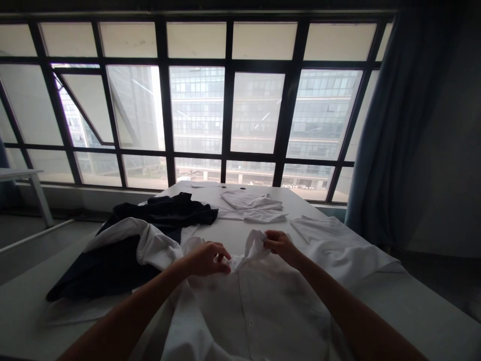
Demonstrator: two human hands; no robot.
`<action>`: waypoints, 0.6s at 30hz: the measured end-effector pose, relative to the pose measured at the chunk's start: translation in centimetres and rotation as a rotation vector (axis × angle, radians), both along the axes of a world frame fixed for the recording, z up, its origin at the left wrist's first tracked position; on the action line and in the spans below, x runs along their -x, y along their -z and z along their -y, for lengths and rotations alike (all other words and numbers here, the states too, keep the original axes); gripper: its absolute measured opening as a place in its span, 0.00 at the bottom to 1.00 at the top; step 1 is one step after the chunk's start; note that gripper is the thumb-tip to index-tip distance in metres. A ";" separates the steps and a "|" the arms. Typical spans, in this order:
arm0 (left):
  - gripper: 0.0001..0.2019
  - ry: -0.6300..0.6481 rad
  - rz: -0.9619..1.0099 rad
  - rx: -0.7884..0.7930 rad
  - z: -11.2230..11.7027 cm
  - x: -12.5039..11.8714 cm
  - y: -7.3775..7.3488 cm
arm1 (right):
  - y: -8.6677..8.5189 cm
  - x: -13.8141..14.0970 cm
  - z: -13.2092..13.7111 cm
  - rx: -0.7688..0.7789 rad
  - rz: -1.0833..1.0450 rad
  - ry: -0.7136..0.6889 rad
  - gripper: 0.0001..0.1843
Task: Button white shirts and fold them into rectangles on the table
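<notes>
A white button-up shirt (263, 311) lies front up on the table before me, its button placket running down the middle. With fingers and thumb pinched together, my right hand (280, 245) grips one side of the shirt's collar (256, 243) and lifts it a little off the table. At the other side of the neckline is my left hand (210, 258), its fingers curled and its thumb toward the collar edge. Whether cloth is caught between the left fingertips is hard to make out.
Dark navy garments (124, 250) lie in a heap on the left, with a white sleeve (150, 240) over them. Folded white clothes (251, 203) lie at the far end, and another white garment (341, 250) at the right. Beyond the table (406, 301) stand windows and a blue curtain (387, 135).
</notes>
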State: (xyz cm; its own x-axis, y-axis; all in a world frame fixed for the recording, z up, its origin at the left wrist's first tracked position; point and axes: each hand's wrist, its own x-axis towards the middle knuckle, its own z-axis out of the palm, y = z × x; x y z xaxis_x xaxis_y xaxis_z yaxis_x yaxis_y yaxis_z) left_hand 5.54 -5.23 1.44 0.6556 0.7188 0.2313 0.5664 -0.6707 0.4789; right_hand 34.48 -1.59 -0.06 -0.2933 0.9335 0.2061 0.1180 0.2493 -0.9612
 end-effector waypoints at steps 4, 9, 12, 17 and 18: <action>0.20 0.023 -0.064 0.067 1.0 -0.5 -0.3 | -0.7 0.4 1.0 0.010 0.004 -0.048 0.18; 0.11 -0.011 -0.191 0.029 2.0 -1.0 -0.7 | -1.0 0.8 1.7 0.057 0.039 -0.062 0.27; 0.09 -0.139 -0.180 -0.030 1.4 -0.1 -1.1 | -1.0 0.5 1.3 0.026 0.097 -0.038 0.25; 0.04 -0.487 -0.060 -0.263 -0.4 1.3 -1.4 | -0.9 0.7 1.0 -0.131 0.461 0.327 0.10; 0.04 -0.512 -0.047 -0.279 -0.5 1.2 -1.3 | -1.0 0.9 1.1 -0.219 0.583 0.439 0.07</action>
